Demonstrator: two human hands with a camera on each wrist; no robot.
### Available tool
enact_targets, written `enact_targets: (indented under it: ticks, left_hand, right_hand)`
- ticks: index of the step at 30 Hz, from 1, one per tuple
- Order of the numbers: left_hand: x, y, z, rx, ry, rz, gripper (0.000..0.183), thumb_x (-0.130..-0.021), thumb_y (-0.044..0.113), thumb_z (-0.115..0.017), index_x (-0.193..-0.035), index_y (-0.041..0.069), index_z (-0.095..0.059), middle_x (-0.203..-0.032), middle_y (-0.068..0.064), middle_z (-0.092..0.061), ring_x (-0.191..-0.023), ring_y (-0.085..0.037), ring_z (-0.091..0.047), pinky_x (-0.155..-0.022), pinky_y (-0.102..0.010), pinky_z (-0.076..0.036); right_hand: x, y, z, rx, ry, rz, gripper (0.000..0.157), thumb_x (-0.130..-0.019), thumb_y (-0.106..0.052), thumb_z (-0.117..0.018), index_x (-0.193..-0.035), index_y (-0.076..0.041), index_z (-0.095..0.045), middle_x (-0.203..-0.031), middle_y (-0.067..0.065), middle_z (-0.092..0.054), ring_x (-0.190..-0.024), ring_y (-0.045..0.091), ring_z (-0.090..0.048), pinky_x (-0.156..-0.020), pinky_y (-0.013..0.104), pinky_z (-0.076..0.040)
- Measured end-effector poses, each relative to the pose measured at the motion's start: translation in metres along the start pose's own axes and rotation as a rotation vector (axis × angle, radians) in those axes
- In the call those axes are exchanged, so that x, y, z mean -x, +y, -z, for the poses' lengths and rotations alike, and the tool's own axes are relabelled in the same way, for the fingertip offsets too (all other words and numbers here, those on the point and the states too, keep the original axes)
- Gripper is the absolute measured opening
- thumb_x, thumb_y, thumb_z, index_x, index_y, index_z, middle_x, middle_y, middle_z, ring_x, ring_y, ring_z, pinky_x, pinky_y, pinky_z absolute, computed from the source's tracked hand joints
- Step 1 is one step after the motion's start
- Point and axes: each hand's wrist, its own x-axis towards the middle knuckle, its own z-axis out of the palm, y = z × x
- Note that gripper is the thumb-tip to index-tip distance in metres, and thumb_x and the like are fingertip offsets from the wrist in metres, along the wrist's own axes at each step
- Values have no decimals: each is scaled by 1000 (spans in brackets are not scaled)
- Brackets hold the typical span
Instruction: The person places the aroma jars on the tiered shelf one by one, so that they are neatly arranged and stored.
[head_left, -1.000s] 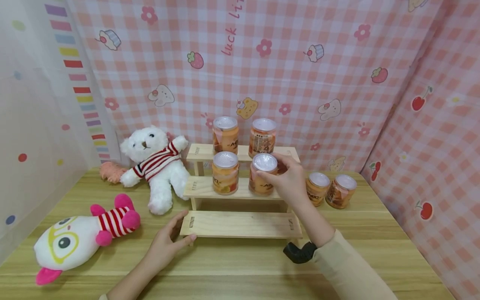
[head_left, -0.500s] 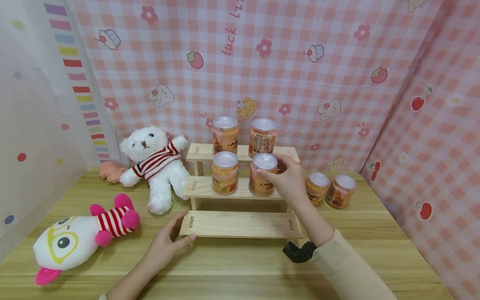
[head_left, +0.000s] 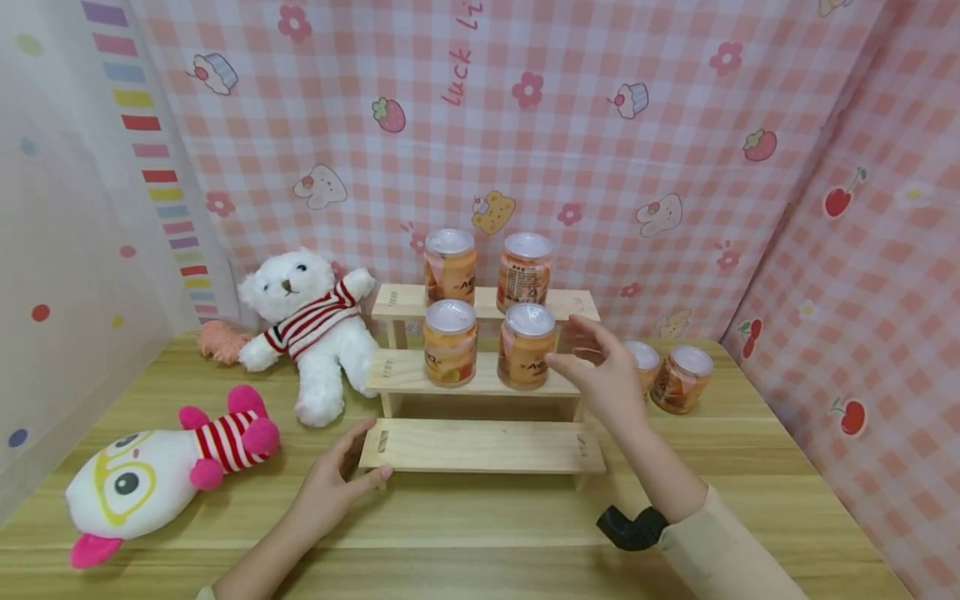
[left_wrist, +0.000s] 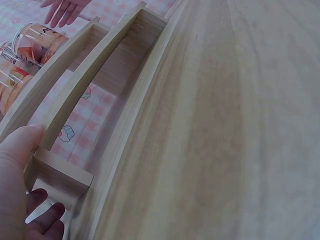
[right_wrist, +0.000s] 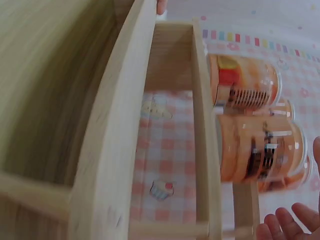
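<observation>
A three-tier wooden display rack [head_left: 482, 446] stands in the middle of the table. My left hand [head_left: 335, 482] grips the left end of its lowest step, thumb at the front edge; in the left wrist view the fingers curl round that end. My right hand [head_left: 611, 379] has its fingers spread just right of an orange-labelled can [head_left: 527, 354] on the middle step. Beside that can stands a second orange can [head_left: 450, 350]. Two more cans, one left [head_left: 450, 271] and one right [head_left: 525, 271], sit upright on the top step.
Two cans, the nearer-right one [head_left: 681, 383] and one partly behind my right hand [head_left: 645, 360], stand on the table right of the rack. A white teddy bear [head_left: 318, 337] leans at the left, and a pink-and-white plush toy [head_left: 161, 475] lies in front of it.
My right hand has let go of the front right can and moved to the right, its fingers opening. The can stays on the middle step. My left hand has not moved.
</observation>
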Motion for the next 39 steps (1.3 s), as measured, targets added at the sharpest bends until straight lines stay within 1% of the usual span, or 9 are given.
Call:
enact_targets:
  ticks: [4,6,12,17,22,25,28,31,39]
  left_hand:
    - [0,0,0,3,-3,5,70,-82,10,-77,-141,-1,-40,-124,-19,-58,-120,-31,-49,-107,-46,-32]
    - [0,0,0,2,-3,7,70,-82,10,-77,-141,-1,-41,-124,-20,-58,-120,-31,-49,-107,-46,-32]
    - [0,-1,0,-12,-6,12,70,-82,12,-77,-141,0,-41,-127,-20,-57,-122,-30,-48,-107,-45,-32]
    - [-1,-2,-1,-4,-8,4,71,-82,12,-77,-141,0,-41,-128,-21,-55,-123,-31,-47,-107,-45,-32]
    - [-2,-2,-1,-2,-3,4,71,-82,12,-77,-142,1,-41,-127,-20,-56,-122,-30,-47,-108,-44,-31]
    - [-2,-2,0,1,-2,3,71,-82,11,-77,-142,1,-41,-126,-20,-57,-122,-30,-48,-108,-45,-31]
    - [-1,-3,0,-3,-1,0,70,-82,12,-77,-141,1,-41,-125,-19,-57,-120,-30,-49,-107,-47,-32]
    - [-1,-5,0,-16,0,-2,71,-82,13,-77,-141,1,-41,-125,-19,-58,-120,-30,-49,-107,-47,-33]
    - [-1,-5,0,-14,4,6,71,-82,13,-78,-142,2,-41,-124,-18,-58,-120,-30,-49,-107,-47,-32]
  right_hand:
    - [5,12,17,58,31,78,58,-81,-16,-79,-131,-2,-55,-126,14,-58,-110,26,-55,-95,39,-47]
    - [7,17,25,81,41,86,56,-81,-15,-79,-131,-3,-56,-124,14,-59,-109,25,-55,-94,38,-47]
    - [13,37,55,146,64,66,57,-83,-10,-76,-134,-1,-52,-124,17,-56,-107,26,-53,-88,22,-48]
    - [18,51,82,237,60,62,61,-84,-12,-75,-138,0,-48,-126,19,-54,-105,17,-52,-83,12,-45]
    - [20,59,108,324,71,25,62,-86,-17,-74,-138,2,-47,-128,19,-51,-107,29,-50,-80,6,-41]
    - [18,66,122,368,70,30,63,-86,-18,-74,-138,4,-46,-130,22,-50,-110,35,-48,-87,15,-43]
    - [15,72,135,405,57,26,65,-86,-19,-74,-138,6,-43,-132,25,-47,-114,38,-44,-98,39,-41]
    - [11,81,145,432,40,6,68,-87,-20,-73,-140,8,-40,-135,29,-43,-116,43,-41,-96,59,-36]
    - [-1,102,159,457,-11,-55,72,-89,-25,-71,-142,8,-35,-138,36,-35,-119,50,-38,-94,63,-34]
